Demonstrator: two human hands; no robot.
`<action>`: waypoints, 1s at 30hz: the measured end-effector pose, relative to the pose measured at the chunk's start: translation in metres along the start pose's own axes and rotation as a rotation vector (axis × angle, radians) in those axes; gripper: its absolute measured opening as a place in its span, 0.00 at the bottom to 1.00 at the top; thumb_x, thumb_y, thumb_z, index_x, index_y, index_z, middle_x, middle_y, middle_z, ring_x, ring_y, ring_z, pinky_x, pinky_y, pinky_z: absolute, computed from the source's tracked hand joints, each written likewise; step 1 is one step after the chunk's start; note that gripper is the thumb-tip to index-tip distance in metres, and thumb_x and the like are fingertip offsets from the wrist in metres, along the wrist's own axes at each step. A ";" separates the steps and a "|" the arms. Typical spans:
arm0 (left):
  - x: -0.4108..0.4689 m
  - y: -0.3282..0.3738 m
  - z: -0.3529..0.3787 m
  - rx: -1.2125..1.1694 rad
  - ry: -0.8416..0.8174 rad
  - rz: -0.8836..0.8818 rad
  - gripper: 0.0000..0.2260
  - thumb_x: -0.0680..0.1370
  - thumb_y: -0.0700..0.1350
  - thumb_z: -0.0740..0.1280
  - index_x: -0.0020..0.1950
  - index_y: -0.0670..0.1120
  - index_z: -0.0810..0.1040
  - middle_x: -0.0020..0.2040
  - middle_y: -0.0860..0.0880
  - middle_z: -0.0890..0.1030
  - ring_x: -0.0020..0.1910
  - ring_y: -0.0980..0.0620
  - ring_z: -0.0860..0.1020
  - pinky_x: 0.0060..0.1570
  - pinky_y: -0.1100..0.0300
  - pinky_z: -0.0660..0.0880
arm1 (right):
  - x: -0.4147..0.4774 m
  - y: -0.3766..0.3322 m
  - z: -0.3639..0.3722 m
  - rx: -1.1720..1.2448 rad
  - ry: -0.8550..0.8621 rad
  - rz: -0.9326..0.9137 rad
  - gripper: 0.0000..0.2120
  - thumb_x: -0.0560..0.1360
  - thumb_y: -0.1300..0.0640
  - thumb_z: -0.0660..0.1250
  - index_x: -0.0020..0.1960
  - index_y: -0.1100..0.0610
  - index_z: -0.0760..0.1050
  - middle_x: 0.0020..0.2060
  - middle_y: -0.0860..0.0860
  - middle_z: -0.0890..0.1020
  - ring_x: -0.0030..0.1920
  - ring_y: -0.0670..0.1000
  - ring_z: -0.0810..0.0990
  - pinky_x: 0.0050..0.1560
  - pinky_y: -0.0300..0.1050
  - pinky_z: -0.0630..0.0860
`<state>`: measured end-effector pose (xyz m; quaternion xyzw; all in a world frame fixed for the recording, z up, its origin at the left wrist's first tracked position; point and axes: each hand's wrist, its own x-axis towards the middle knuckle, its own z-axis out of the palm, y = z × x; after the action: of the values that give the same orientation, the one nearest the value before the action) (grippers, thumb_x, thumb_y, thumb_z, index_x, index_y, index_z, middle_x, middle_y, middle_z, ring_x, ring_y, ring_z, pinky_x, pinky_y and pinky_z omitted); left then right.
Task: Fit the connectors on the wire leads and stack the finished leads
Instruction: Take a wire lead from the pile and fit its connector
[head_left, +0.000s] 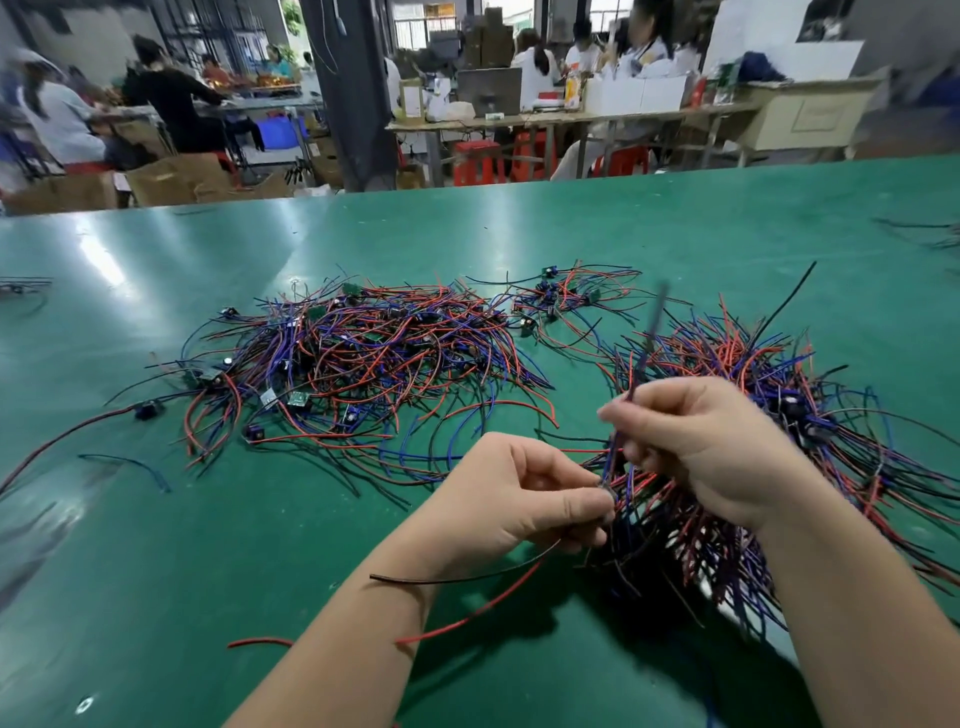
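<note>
Nearest on the green counter (208, 571), the left hand (519, 499) pinches a lead (395, 578) trailing under its wrist, the right hand (711, 447) alongside pinches a blurred upright wire (641, 364) over one heap of leads (737, 353), a larger tangle (363, 353) beyond the left hand.

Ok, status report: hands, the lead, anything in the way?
Left hand pinches one lead. Right hand pinches a wire, connector too blurred to tell. Wire pile lies under the right hand.
</note>
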<state>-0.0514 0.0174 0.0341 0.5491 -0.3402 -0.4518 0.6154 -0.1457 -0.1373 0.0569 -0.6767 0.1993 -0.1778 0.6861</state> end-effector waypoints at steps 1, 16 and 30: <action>-0.001 0.000 0.000 0.008 -0.019 -0.009 0.03 0.68 0.38 0.73 0.36 0.45 0.81 0.35 0.43 0.83 0.30 0.51 0.82 0.28 0.64 0.76 | 0.002 -0.001 -0.005 0.065 0.090 -0.022 0.07 0.61 0.57 0.72 0.33 0.61 0.80 0.25 0.52 0.76 0.23 0.44 0.73 0.23 0.32 0.70; -0.007 0.003 -0.006 0.307 -0.234 -0.068 0.11 0.78 0.40 0.67 0.58 0.49 0.80 0.42 0.50 0.83 0.29 0.58 0.77 0.32 0.66 0.75 | 0.003 -0.012 -0.016 0.372 0.469 -0.093 0.15 0.72 0.59 0.71 0.27 0.57 0.77 0.24 0.50 0.78 0.18 0.45 0.68 0.19 0.31 0.62; -0.005 0.020 -0.013 -0.581 0.042 0.332 0.15 0.56 0.40 0.83 0.37 0.48 0.82 0.42 0.47 0.84 0.32 0.57 0.80 0.36 0.67 0.78 | -0.003 -0.005 0.006 0.033 0.017 0.079 0.04 0.74 0.62 0.68 0.42 0.59 0.81 0.31 0.52 0.82 0.28 0.46 0.78 0.29 0.33 0.75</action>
<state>-0.0372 0.0265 0.0519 0.2968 -0.2691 -0.4118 0.8185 -0.1454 -0.1305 0.0616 -0.6555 0.2288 -0.1594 0.7018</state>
